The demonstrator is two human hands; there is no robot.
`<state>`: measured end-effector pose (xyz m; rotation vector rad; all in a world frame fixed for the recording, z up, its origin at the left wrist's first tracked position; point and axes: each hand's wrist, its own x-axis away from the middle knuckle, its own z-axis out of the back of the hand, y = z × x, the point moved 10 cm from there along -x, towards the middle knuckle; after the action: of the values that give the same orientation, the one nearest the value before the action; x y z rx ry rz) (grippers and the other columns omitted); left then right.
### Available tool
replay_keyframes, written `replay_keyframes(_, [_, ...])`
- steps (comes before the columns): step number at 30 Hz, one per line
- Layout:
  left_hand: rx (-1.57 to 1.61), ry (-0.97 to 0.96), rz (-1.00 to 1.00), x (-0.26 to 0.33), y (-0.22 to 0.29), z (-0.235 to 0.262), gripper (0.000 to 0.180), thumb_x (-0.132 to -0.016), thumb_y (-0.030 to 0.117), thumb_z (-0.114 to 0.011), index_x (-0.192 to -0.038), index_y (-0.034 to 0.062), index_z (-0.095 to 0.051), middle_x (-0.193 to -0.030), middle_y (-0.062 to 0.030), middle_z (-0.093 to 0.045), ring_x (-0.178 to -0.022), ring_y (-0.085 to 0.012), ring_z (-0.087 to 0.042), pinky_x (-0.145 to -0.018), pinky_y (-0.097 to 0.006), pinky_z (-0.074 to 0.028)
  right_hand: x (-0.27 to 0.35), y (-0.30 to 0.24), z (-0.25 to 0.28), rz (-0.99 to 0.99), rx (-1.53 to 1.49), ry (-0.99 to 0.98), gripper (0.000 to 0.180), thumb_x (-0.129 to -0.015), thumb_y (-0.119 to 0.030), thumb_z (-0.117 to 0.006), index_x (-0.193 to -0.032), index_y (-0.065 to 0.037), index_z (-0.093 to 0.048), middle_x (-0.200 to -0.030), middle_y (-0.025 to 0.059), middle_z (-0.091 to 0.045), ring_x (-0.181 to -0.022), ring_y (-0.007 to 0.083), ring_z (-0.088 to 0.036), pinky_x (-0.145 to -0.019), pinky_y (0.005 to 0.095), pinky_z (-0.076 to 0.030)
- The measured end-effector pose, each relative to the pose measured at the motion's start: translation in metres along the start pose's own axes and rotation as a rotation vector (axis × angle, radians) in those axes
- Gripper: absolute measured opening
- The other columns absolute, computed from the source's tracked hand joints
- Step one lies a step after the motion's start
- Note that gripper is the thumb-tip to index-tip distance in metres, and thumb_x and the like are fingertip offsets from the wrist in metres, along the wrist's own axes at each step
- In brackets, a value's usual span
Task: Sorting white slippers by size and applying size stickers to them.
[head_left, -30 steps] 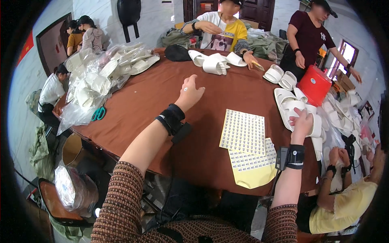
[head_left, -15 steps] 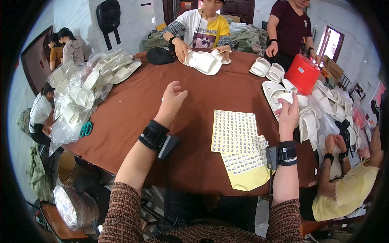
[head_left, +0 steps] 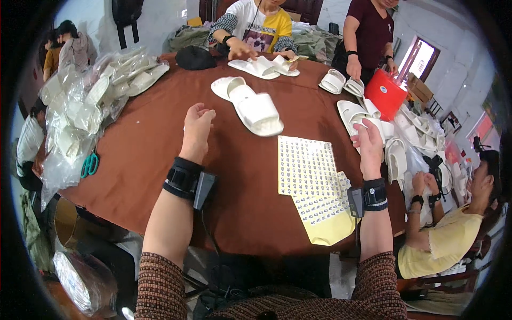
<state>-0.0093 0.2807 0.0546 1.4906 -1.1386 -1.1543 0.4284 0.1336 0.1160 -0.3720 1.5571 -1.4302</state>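
My left hand hovers over the table, its fingers loosely bent and apart. A tiny white speck shows at that hand's edge. Just beyond and to the right lies a pair of white slippers, one overlapping the other. My right hand is raised beside the white slippers at the table's right side, fingers spread and nothing seen in them; whether it touches them I cannot tell. Between my forearms lies a sheet of small printed stickers, on top of another sticker sheet with a yellow backing.
Bagged white slippers and teal-handled scissors lie at the left. Opposite, a co-worker's hands are at another slipper pair, near a black cap. A red bucket stands at the right, where two other people are.
A slipper pair now lies nearer me in the middle, and another pair is in front of the co-worker opposite. My view has shifted slightly; both my hands stay raised.
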Motion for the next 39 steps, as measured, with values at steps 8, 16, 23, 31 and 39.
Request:
replay_keyframes(8, [-0.008, -0.051, 0.134, -0.003, -0.027, 0.001, 0.052, -0.087, 0.013, -0.059, -0.132, -0.0040, -0.040, -0.113, -0.0096, -0.052, -0.091, -0.0163, -0.053, -0.073, -0.030, -0.046, 0.009, -0.056, -0.082, 0.079, -0.042, -0.339, 0.037, -0.092, -0.016, -0.058, -0.124, 0.001, -0.051, -0.111, 0.0118, -0.062, -0.086, 0.0150, -0.062, -0.076, 0.0267, -0.049])
replay_keyframes(16, [-0.017, -0.053, 0.143, 0.004, -0.025, -0.009, 0.060, -0.085, 0.014, -0.060, -0.135, -0.0079, -0.035, -0.107, -0.0083, -0.053, -0.086, -0.0138, -0.052, -0.070, -0.029, -0.046, 0.014, -0.071, -0.220, 0.556, 0.500, -0.724, 0.047, -0.081, -0.013, -0.064, -0.124, 0.001, -0.050, -0.119, 0.0204, -0.058, -0.103, 0.0335, -0.059, -0.090, 0.0406, -0.046])
replay_keyframes(23, [0.013, -0.060, 0.106, 0.003, -0.020, -0.008, 0.057, -0.085, 0.013, -0.060, -0.132, -0.0086, -0.036, -0.099, -0.0064, -0.053, -0.081, -0.0120, -0.052, -0.070, -0.026, -0.045, -0.006, -0.042, -0.288, 0.542, 0.808, -0.811, 0.050, -0.081, -0.024, -0.062, -0.125, -0.004, -0.050, -0.131, 0.0163, -0.050, -0.117, 0.0335, -0.047, -0.099, 0.0424, -0.039])
replay_keyframes(31, [0.025, -0.081, 0.120, 0.009, -0.011, -0.011, 0.057, -0.084, 0.012, -0.059, -0.132, -0.0076, -0.037, -0.101, -0.0067, -0.053, -0.083, -0.0122, -0.053, -0.072, -0.027, -0.045, -0.039, -0.035, -0.266, 0.521, 0.816, -0.888, 0.037, -0.076, -0.025, -0.067, -0.104, 0.000, -0.065, -0.099, 0.0216, -0.064, -0.096, 0.0354, -0.061, -0.086, 0.0411, -0.047])
replay_keyframes(39, [-0.039, -0.134, 0.115, 0.007, -0.017, -0.017, 0.053, -0.086, 0.013, -0.059, -0.131, -0.0055, -0.039, -0.104, -0.0077, -0.054, -0.087, -0.0146, -0.054, -0.074, -0.029, -0.047, -0.082, -0.067, -0.190, 0.290, 0.439, -0.646, 0.035, -0.080, -0.026, -0.069, -0.094, 0.006, -0.065, -0.082, 0.0146, -0.067, -0.076, 0.0200, -0.063, -0.069, 0.0339, -0.049])
